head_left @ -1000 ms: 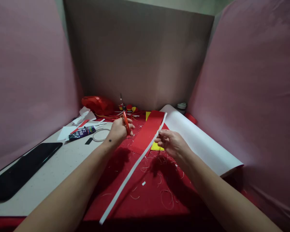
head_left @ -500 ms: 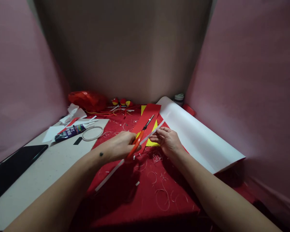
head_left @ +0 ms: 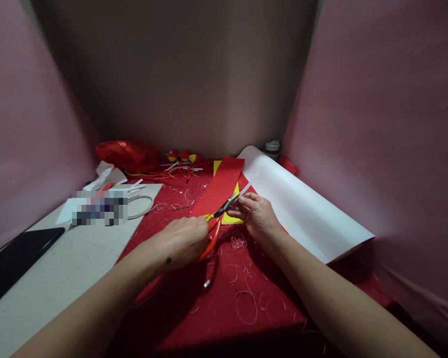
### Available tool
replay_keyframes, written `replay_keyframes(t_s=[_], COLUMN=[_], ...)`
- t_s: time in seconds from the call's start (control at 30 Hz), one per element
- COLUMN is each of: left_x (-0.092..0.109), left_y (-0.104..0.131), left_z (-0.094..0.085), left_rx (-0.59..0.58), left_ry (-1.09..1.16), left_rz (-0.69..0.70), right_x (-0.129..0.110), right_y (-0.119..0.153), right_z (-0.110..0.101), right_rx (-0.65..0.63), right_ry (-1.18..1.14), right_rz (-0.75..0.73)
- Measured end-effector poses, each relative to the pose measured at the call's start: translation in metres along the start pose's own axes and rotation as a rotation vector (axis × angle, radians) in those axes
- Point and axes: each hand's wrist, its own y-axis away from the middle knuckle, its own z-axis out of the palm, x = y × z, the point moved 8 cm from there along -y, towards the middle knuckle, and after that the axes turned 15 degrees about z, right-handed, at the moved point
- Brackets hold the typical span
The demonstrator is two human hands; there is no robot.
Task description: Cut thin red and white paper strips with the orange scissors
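Note:
My left hand grips scissors with orange and yellow handles. Their blades point up and right, slightly apart, across a narrow white strip. The strip is pinched between the thumb and fingers of my right hand, close to the blade tips. Both hands hover over the red cloth. Beneath the blades lie a red corrugated sheet and a yellow sheet. Whether the strip carries on behind the blades and my left hand, I cannot tell.
A large white sheet with a red underside curls at right. At left, a pale board bears a black flat object and a grey ring. Behind are a red bag and red-yellow balls. Thread scraps litter the cloth.
The scissors have swung down and right, so their blades now meet the strip near my right fingers. The strip's long lower-left length no longer shows. The view has shifted slightly.

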Motion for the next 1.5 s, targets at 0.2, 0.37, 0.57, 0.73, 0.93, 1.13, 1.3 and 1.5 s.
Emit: replay_keyframes(t_s=[0.2,0.37,0.57,0.73,0.93,1.13,1.3,1.5], left_x=[0.003,0.002,-0.001,0.0,0.001,0.005,0.004,0.002], left_y=[-0.002,-0.003,-0.004,-0.006,-0.005,-0.004,-0.007,-0.006], left_z=[0.001,0.002,0.005,0.004,0.0,-0.006,-0.003,-0.002], left_rx=[0.013,0.037,0.039,0.03,0.033,0.025,0.049,0.069], left_ry=[-0.026,-0.001,-0.017,-0.015,0.005,0.068,0.11,0.171], left_rz=[0.009,0.022,0.022,0.018,0.024,0.017,0.032,-0.004], right_x=[0.001,0.001,0.003,0.004,0.004,0.006,0.005,0.003], right_y=[-0.001,0.0,-0.001,-0.001,-0.001,-0.004,-0.004,-0.004], right_z=[0.0,0.001,-0.002,-0.002,-0.002,-0.005,-0.005,-0.006], right_rx=[-0.006,-0.02,-0.01,0.006,0.006,0.004,0.01,0.023], right_ry=[0.021,0.002,-0.019,-0.032,-0.042,-0.039,-0.051,-0.029], right_rz=[0.003,0.01,0.03,0.046,0.052,0.052,0.048,0.045])
